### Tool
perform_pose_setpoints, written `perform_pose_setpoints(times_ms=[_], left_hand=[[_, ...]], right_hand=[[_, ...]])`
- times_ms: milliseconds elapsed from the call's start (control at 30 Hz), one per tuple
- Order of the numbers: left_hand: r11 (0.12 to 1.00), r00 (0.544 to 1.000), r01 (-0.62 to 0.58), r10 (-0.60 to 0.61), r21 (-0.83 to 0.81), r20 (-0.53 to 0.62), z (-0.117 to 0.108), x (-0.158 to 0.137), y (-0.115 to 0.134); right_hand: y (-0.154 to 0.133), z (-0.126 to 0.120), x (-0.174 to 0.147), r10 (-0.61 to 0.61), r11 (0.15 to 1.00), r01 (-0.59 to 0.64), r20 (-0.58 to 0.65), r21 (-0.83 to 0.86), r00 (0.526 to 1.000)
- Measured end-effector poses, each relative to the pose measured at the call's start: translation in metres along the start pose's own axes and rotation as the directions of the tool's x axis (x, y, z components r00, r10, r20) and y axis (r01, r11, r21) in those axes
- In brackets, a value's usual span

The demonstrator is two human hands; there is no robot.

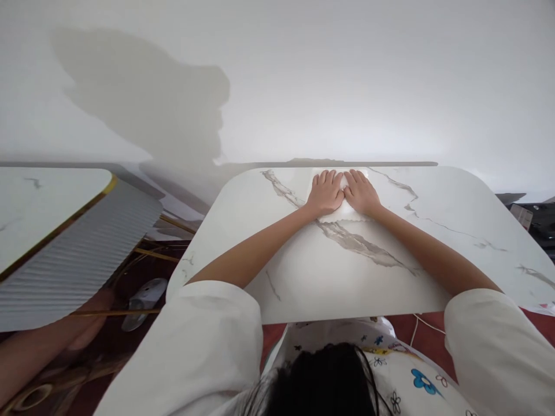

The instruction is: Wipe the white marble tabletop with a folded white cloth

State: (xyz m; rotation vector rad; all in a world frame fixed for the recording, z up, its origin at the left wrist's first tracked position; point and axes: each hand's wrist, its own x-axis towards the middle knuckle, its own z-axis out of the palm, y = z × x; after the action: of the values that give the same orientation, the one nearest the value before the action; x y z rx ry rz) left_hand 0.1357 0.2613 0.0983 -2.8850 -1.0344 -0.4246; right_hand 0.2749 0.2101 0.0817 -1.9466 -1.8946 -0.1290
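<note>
A white cloth with a wavy edge lies on the white marble-patterned table, close to its far edge. My left hand rests palm down on the left part of the cloth. Beside it, my right hand lies palm down on the right part. The fingers of both hands are stretched out and point toward the wall, and the two thumbs meet or nearly meet. Both hands cover much of the cloth, so its full outline is hidden.
A plain wall rises behind the table. To the left stands another marble-topped table with a ribbed side. A person's leg and a white object show beneath it. Black equipment is at the right edge.
</note>
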Motion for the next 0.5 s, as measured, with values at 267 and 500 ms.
perform_pose_setpoints(times_ms=[267,500], left_hand=[[0.995,0.996,0.088,-0.088,-0.041,-0.014,-0.016,-0.060,0.032],[0.998,0.997,0.034,-0.030,-0.061,0.066,-0.036,-0.122,0.054]], right_hand=[[-0.023,-0.014,-0.052,-0.051,0.998,0.049,0.070,0.034,0.996],[-0.067,-0.042,-0.119,0.056,0.997,-0.063,0.127,0.052,0.990]])
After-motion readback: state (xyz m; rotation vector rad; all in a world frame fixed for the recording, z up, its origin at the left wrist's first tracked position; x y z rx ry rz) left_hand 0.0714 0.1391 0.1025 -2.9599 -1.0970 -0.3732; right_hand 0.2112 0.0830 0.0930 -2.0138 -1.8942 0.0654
